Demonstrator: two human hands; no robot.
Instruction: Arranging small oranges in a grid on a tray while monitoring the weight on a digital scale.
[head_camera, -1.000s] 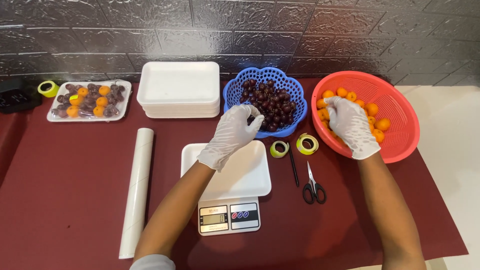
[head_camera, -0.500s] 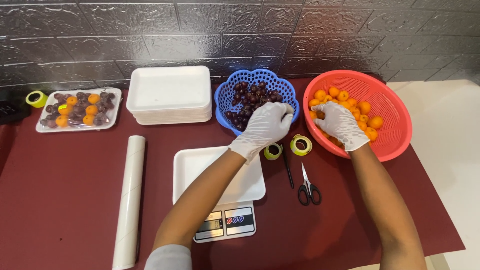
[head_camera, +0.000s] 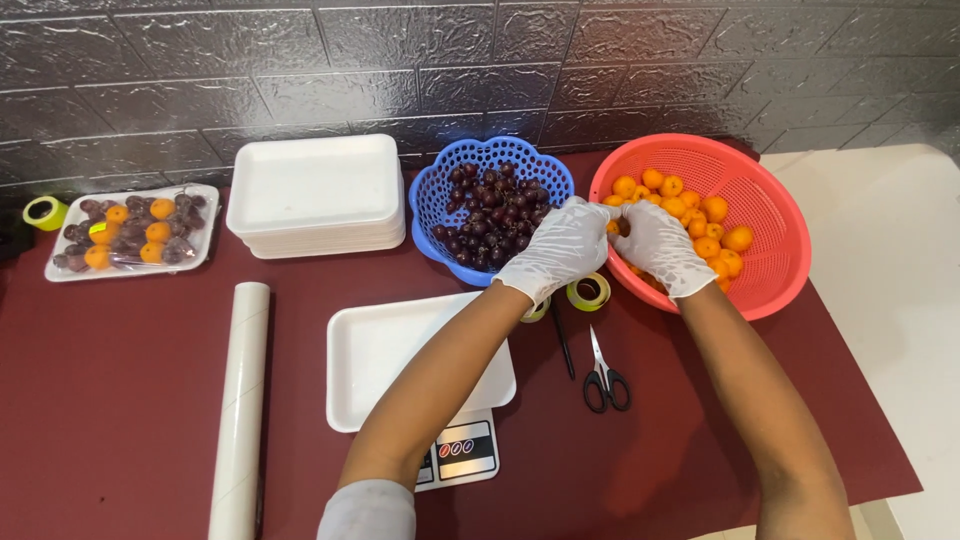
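Scale (head_camera: 465, 452) mostly under tray (head_camera: 385, 360); left forearm covers tray's corner.

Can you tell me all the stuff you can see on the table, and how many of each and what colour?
red basket: one, back right, holds the small orange fruits, many
blue basket: one, back middle, holds the dark purple fruits, many
stack of foam trays: one stack, white, back left of middle
empty tray: one, white, on the scale, white, near edge
wrapped tray of mixed fruit: one, far left
roll: one, white, left
tape rolls: three, yellow-green, two by the baskets, one far left
scissors: one, black handles, middle
left hand: white glove, at the red basket's rim
right hand: white glove, in the red basket
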